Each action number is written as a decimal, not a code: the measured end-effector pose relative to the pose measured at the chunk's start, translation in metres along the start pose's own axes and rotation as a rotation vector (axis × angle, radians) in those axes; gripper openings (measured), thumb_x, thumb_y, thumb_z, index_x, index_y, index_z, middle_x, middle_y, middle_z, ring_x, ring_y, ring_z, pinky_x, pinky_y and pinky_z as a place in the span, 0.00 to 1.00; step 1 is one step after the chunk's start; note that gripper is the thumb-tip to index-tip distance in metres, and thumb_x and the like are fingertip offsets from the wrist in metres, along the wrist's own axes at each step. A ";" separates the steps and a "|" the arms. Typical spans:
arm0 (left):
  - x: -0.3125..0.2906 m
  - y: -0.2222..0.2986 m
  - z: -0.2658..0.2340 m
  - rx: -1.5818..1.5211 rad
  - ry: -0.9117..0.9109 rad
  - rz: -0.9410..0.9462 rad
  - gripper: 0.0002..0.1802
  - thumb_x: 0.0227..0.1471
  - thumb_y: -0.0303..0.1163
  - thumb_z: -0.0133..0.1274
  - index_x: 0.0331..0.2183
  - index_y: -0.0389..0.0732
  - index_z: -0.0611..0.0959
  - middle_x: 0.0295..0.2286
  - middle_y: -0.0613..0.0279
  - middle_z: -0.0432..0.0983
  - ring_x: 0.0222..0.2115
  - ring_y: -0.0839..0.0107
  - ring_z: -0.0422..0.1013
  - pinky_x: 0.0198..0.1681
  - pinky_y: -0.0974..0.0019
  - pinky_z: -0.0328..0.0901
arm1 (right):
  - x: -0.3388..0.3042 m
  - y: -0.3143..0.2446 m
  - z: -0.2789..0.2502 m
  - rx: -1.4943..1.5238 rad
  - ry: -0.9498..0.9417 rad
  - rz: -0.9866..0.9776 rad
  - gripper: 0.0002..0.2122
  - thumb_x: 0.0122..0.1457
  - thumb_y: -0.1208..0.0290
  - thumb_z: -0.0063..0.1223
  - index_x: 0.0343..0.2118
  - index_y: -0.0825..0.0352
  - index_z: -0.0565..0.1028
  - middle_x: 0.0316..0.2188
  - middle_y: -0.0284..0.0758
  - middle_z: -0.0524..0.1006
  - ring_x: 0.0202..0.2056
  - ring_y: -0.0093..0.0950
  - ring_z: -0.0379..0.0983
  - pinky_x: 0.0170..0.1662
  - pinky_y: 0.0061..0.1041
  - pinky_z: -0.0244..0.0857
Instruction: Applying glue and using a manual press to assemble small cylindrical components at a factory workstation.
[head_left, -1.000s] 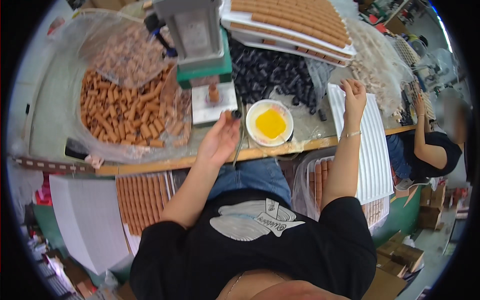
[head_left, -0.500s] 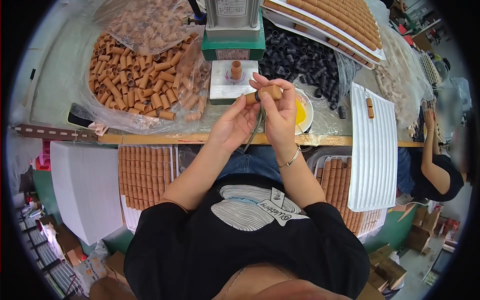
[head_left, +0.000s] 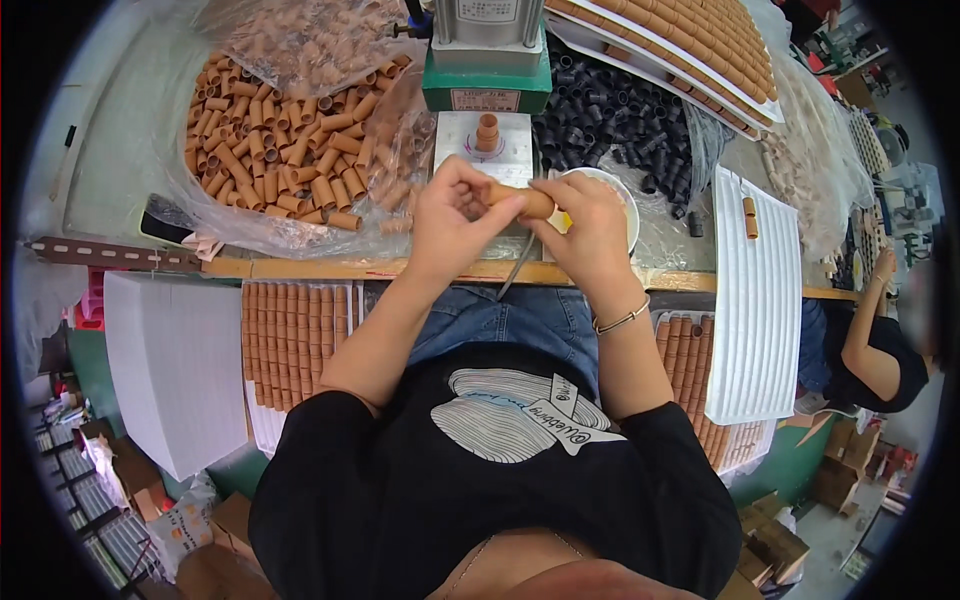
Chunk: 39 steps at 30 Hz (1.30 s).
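Between my hands, in front of the press, is a short tan tube (head_left: 526, 203). My left hand (head_left: 452, 222) pinches its left end with thumb and curled fingers. Fingers and thumb of my right hand (head_left: 590, 228) close on its right end. No black part shows on the tube now; my fingers cover much of it. Just beyond, a tan stepped piece (head_left: 487, 134) stands upright on the press's pale metal base (head_left: 458, 160). A white dish (head_left: 632, 216) with something yellow in it is partly hidden behind my right hand.
The green press (head_left: 487, 85) stands at the back middle. Loose tan tubes (head_left: 265, 150) lie left, black collars (head_left: 625, 120) right. A ridged white tray (head_left: 752, 310) holds two tan pieces (head_left: 750, 218). Filled trays (head_left: 295, 340) flank my lap. Another person's arm (head_left: 868, 318) shows far right.
My hands have closed in around the tube, and the black ring seen on it before no longer shows. My left hand has risen and curled its fingers. The whole view has shifted slightly.
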<state>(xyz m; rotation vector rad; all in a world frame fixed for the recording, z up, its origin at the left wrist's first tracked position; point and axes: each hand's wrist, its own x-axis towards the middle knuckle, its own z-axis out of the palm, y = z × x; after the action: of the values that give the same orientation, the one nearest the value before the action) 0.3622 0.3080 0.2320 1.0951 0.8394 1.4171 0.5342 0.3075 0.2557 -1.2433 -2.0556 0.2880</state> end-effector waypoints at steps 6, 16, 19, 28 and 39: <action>0.009 0.000 -0.001 0.524 -0.172 0.169 0.18 0.39 0.24 0.66 0.33 0.37 0.74 0.30 0.63 0.74 0.31 0.77 0.72 0.32 0.76 0.67 | 0.004 -0.001 0.006 -0.121 -0.117 0.032 0.15 0.45 0.71 0.60 0.37 0.64 0.71 0.25 0.36 0.76 0.32 0.36 0.73 0.38 0.37 0.59; 0.083 -0.011 -0.051 0.951 -0.264 0.227 0.23 0.40 0.26 0.59 0.42 0.35 0.74 0.37 0.48 0.72 0.40 0.49 0.67 0.43 0.54 0.62 | 0.067 0.042 0.070 -0.065 0.016 0.125 0.17 0.40 0.64 0.66 0.34 0.64 0.76 0.35 0.38 0.74 0.38 0.40 0.68 0.40 0.38 0.63; 0.075 -0.003 -0.069 0.998 -0.106 0.288 0.19 0.46 0.26 0.54 0.42 0.33 0.73 0.36 0.48 0.72 0.38 0.50 0.68 0.42 0.56 0.63 | 0.074 0.034 0.084 0.001 0.051 0.127 0.18 0.38 0.64 0.68 0.34 0.60 0.76 0.32 0.36 0.74 0.38 0.40 0.68 0.39 0.38 0.63; 0.001 0.036 -0.066 0.372 -0.166 -0.127 0.26 0.55 0.24 0.47 0.55 0.35 0.62 0.43 0.51 0.72 0.41 0.71 0.71 0.43 0.70 0.65 | 0.039 0.018 0.044 -0.150 0.069 0.054 0.28 0.40 0.58 0.68 0.46 0.65 0.74 0.35 0.38 0.72 0.31 0.33 0.70 0.35 0.29 0.66; -0.024 -0.003 -0.018 0.132 -0.303 -0.234 0.29 0.44 0.19 0.60 0.45 0.38 0.62 0.33 0.58 0.75 0.32 0.79 0.71 0.31 0.78 0.64 | -0.013 -0.004 0.002 0.697 -0.221 0.332 0.10 0.53 0.75 0.59 0.37 0.71 0.75 0.23 0.22 0.72 0.23 0.08 0.61 0.26 0.09 0.57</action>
<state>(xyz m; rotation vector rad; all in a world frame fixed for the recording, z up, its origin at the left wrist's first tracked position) 0.3458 0.2865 0.2197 1.2312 0.8188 0.9834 0.5337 0.2946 0.2511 -1.1184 -1.6669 1.2251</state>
